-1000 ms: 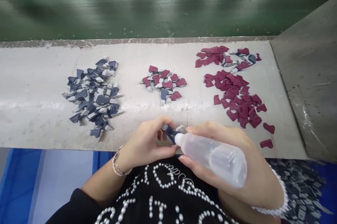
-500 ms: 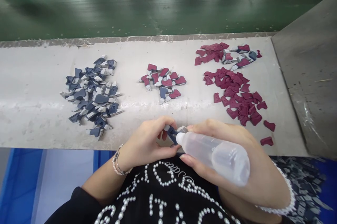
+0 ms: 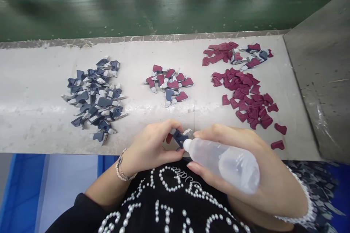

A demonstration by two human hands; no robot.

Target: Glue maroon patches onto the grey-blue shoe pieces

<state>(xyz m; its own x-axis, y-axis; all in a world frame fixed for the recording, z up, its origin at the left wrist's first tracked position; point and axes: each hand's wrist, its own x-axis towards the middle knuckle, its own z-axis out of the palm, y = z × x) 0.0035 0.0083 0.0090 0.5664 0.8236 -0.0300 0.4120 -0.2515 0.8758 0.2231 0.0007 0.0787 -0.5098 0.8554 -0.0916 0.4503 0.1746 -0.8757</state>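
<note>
Pale worktop [image 3: 35, 131] carries three heaps: navy-and-grey cut pieces [image 3: 94, 98], mixed burgundy and navy pieces [image 3: 168, 83], burgundy pieces [image 3: 243, 98]. Right hand [image 3: 254, 167]: grip closed around translucent squeeze bottle [image 3: 229, 163], nozzle [image 3: 187, 145] just beside the held piece. Left hand [image 3: 150, 145]: narrow grip, fingertips [image 3: 171, 125] pinching one navy piece [image 3: 179, 138] over the worktop's near edge.

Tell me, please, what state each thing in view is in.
left hand, pinching the navy piece
navy piece, held with its end against the nozzle
right hand, wrapped around the squeeze bottle
squeeze bottle, translucent, tilted, nozzle toward the navy piece
navy pile, loosely heaped
mixed pile, loosely heaped
burgundy pile, loosely spread
</note>
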